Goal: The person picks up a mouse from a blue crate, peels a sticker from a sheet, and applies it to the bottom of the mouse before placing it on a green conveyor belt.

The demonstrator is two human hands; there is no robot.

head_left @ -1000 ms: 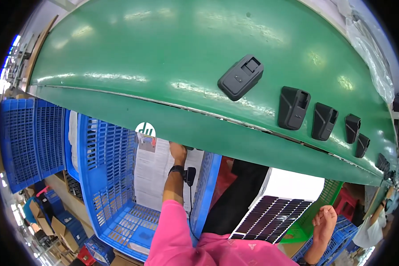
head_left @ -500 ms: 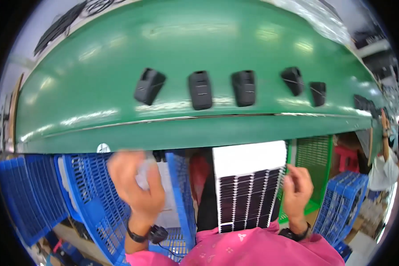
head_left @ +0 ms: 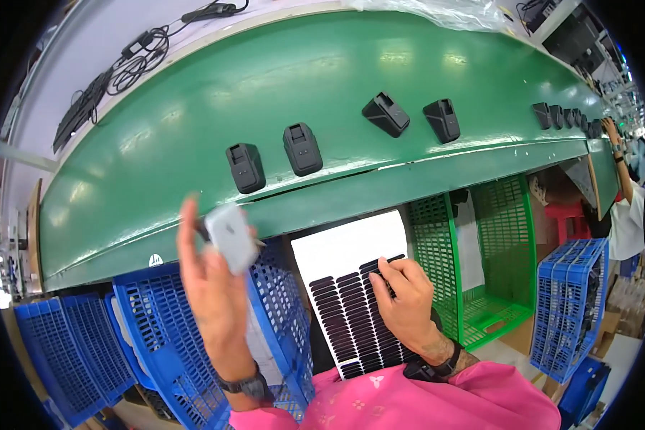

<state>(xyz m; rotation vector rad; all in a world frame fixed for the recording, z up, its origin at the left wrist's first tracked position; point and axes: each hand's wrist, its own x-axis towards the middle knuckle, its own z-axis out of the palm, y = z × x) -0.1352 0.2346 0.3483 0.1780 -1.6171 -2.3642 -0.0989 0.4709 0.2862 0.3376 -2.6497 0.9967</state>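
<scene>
Head view: a long green bench (head_left: 322, 79) carries black housings (head_left: 303, 150), with dark cables (head_left: 86, 107) far left. A blue crate (head_left: 150, 308) stands near left, a green crate (head_left: 505, 222) right. The left hand (head_left: 219, 304) holds a pale block (head_left: 233, 239) by the bench's near edge; the right hand (head_left: 410, 304) curls over a sheet of dark strips (head_left: 347, 247), grip unclear.
</scene>
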